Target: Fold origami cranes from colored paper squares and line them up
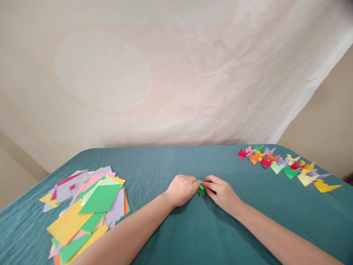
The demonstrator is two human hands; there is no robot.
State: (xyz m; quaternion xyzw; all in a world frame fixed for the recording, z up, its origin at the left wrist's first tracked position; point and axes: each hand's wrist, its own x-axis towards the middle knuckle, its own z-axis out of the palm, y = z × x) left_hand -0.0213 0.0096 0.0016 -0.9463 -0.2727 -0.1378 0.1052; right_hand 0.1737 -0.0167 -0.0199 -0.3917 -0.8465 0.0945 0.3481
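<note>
**Two hands closed on one small green folded paper**

One small green folded paper (201, 188) is shown near the middle of the table (176, 162), which is covered with a teal cloth. The paper is held low over the cloth, between the two hands. The left hand (182, 189) is curled, knuckles up, and its fingertips are pressed together on the paper's 9 o'clock edge. The right hand (222, 193) is laid at the paper's 3 o'clock side, with thumb and forefinger pinched on it. Most of the paper is hidden by the fingers, so its exact form cannot be told. Both forearms are extended from the 6 o'clock edge of the view.

A loose pile of flat coloured sheets (88, 206) is spread at 8 o'clock of the hands, well apart from them; green, yellow, pink, lilac and orange are seen. A row of folded paper figures (286, 167) in mixed colours is set out at 2 o'clock, near the table's far right corner. A pale creased backdrop cloth (165, 73) is hung behind the table at 12 o'clock.
</note>
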